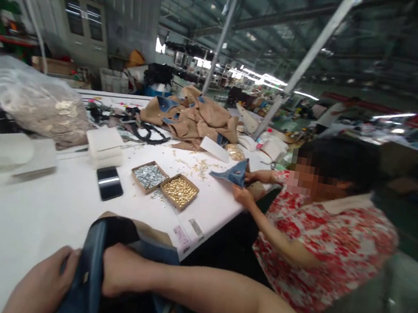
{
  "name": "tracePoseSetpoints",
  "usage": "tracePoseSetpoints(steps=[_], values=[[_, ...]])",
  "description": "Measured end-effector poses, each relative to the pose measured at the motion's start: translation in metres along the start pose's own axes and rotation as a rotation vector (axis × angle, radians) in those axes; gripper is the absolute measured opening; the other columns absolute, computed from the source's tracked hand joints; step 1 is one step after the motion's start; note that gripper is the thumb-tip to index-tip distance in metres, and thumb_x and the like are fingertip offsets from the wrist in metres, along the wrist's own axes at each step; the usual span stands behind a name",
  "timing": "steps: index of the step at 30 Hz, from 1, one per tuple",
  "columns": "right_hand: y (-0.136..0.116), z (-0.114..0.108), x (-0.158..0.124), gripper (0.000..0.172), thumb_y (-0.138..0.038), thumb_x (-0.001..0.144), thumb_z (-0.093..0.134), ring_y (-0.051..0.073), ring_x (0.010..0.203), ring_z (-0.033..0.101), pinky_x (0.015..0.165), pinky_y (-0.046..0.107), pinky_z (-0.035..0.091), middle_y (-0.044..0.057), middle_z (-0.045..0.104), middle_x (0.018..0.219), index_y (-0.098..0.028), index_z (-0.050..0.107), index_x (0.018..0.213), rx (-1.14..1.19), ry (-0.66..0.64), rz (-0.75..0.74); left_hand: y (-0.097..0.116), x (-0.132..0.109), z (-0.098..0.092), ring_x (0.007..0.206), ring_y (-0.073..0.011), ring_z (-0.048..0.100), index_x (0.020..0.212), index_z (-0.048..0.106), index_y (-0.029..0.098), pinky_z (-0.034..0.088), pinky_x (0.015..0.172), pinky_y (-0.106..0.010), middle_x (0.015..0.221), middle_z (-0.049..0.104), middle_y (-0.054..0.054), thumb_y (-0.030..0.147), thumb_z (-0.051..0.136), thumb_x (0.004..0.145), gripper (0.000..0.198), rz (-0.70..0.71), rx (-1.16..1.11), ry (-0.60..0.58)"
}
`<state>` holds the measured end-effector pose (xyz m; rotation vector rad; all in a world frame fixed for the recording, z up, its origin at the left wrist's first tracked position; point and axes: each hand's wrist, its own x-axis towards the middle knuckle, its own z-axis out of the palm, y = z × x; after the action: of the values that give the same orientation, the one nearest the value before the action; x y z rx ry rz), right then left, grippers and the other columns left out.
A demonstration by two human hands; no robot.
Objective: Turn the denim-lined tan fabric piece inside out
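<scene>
Below the table's near edge of view, a blue denim piece [93,260] with a tan inner side bulges open in front of me. My left hand [45,279] is closed around its left side, the thumb near a small light metal stud. Inside the opening is my right hand [122,270], curled against the denim wall, its fingertips hidden. Beyond it, two shallow cardboard trays stand side by side: one of silver studs [149,176], the other of gold studs [179,192]. Loose studs lie around them.
At the right a co-worker [325,231] handles another denim piece [233,173]. A heap of tan and blue pieces [195,116] lies at the back. A black phone [109,184], a white block [104,146] and a clear plastic bag [46,106] are at the left.
</scene>
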<state>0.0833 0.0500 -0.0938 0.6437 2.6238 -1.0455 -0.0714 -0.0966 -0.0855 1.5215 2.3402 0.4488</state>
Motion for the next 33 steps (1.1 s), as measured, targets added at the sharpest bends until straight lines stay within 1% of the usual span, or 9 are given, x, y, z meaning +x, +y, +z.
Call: tracePoseSetpoints(steps=[3,9,13,17,21,23,25,28,33], values=[[-0.009,0.005,-0.011,0.015,-0.019,0.076,0.084,0.031,0.074,0.079,0.051,0.029,0.043,0.017,0.085,0.09,-0.014,0.083,0.089,-0.046,0.048,0.079,0.012,-0.006,-0.001,0.097,-0.0355,0.083,0.094,0.07,0.021,0.056,0.083,-0.043,0.094,0.082,-0.017,0.043,0.025,0.121,0.057,-0.155,0.037,0.018],[-0.022,0.018,-0.013,0.016,-0.015,0.095,0.072,0.028,0.091,0.082,0.069,0.029,0.049,0.015,0.087,0.107,-0.016,0.086,0.102,-0.125,0.128,-0.023,-0.009,-0.005,0.021,0.101,-0.0286,0.081,0.1,0.074,0.019,0.057,0.088,-0.038,0.101,0.083,-0.011,0.038,0.044,0.121,0.041,-0.339,0.049,0.077],[-0.027,0.019,-0.016,0.014,-0.011,0.098,0.069,0.029,0.091,0.08,0.072,0.032,0.045,0.015,0.085,0.102,-0.017,0.081,0.094,-0.269,0.215,0.022,-0.014,-0.008,0.032,0.096,-0.0248,0.078,0.107,0.076,0.017,0.062,0.099,-0.045,0.099,0.08,-0.007,0.043,0.053,0.122,0.038,-0.32,0.039,0.106],[-0.042,0.024,-0.024,0.03,0.002,0.103,0.051,0.03,0.098,0.076,0.082,0.038,0.043,0.014,0.079,0.11,-0.017,0.075,0.104,-0.453,0.316,0.04,-0.013,-0.013,0.034,0.092,-0.0237,0.077,0.113,0.075,0.016,0.063,0.099,-0.046,0.098,0.077,-0.005,0.044,0.058,0.121,0.034,-0.285,0.038,0.132],[-0.059,0.033,-0.031,0.032,0.0,0.111,0.042,0.031,0.105,0.066,0.097,0.044,0.042,0.012,0.069,0.114,-0.018,0.069,0.113,-0.69,0.46,-0.059,-0.013,-0.018,0.039,0.102,-0.0259,0.074,0.113,0.074,0.016,0.06,0.103,-0.048,0.105,0.075,-0.006,0.035,0.057,0.121,0.027,-0.266,0.058,0.19],[-0.065,0.035,-0.031,0.031,-0.005,0.114,0.046,0.031,0.103,0.062,0.1,0.046,0.04,0.011,0.066,0.114,-0.019,0.068,0.131,-0.76,0.49,-0.17,-0.013,-0.022,0.042,0.115,-0.0295,0.069,0.114,0.074,0.016,0.055,0.108,-0.05,0.117,0.073,-0.009,0.03,0.056,0.119,0.023,-0.258,0.072,0.241],[-0.068,0.032,-0.027,0.043,-0.006,0.113,0.05,0.032,0.104,0.059,0.1,0.048,0.04,0.011,0.065,0.116,-0.019,0.06,0.152,-0.823,0.461,-0.326,-0.013,-0.028,0.043,0.122,-0.0325,0.064,0.115,0.073,0.017,0.051,0.109,-0.05,0.125,0.069,-0.011,0.025,0.056,0.116,0.019,-0.257,0.078,0.289],[-0.067,0.021,-0.015,0.055,-0.003,0.105,0.056,0.033,0.109,0.057,0.099,0.048,0.041,0.013,0.065,0.122,-0.016,0.055,0.159,-0.867,0.297,-0.539,-0.015,-0.039,0.041,0.125,-0.0352,0.059,0.118,0.072,0.017,0.046,0.109,-0.05,0.132,0.066,-0.015,0.023,0.06,0.11,0.015,-0.278,0.08,0.346],[-0.052,0.001,0.015,0.07,-0.008,0.095,0.07,0.033,0.112,0.062,0.096,0.045,0.045,0.016,0.067,0.132,-0.009,0.051,0.163,-0.79,0.056,-0.538,-0.025,-0.055,0.03,0.127,-0.043,0.056,0.127,0.068,0.013,0.042,0.111,-0.059,0.13,0.064,-0.021,0.053,0.07,0.109,0.043,-0.37,0.095,0.388]])
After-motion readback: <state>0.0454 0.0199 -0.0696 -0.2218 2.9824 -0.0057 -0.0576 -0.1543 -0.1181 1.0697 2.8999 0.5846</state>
